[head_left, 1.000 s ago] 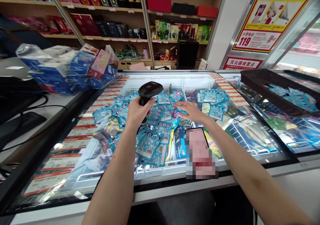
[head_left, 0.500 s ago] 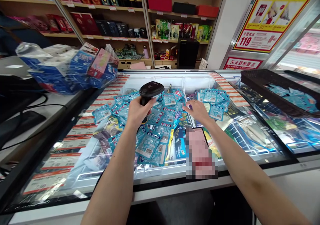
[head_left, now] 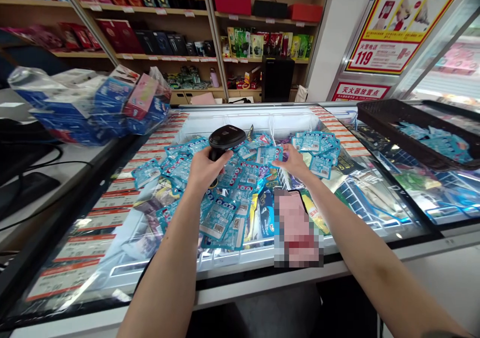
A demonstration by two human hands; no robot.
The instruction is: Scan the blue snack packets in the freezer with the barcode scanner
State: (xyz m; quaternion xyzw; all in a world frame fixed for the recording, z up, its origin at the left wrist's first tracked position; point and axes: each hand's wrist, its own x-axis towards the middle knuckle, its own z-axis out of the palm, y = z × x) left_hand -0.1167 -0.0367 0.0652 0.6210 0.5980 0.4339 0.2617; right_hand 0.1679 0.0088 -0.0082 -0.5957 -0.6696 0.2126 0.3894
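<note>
My left hand (head_left: 205, 169) is wrapped round the handle of a black barcode scanner (head_left: 227, 136), its head above a heap of blue packets (head_left: 219, 215). To the right of the scanner, my right hand (head_left: 292, 162) pinches the edge of one blue packet (head_left: 269, 155) at the heap's far side. A smaller pile of the same packets (head_left: 317, 145) lies just beyond my right hand. Below my right forearm a phone (head_left: 296, 223) with a pixelated screen rests on the glass.
The packets lie on the glass top of a chest freezer (head_left: 262, 258). Wrapped blue boxes (head_left: 93, 103) stand at the left, and a dark basket (head_left: 375, 120) holding more packets is at the right. Stocked shelves (head_left: 180, 55) line the back.
My right hand has taken hold of a blue packet and lifted its edge. The scanner stays in my left hand over the heap. The view has shifted slightly.
</note>
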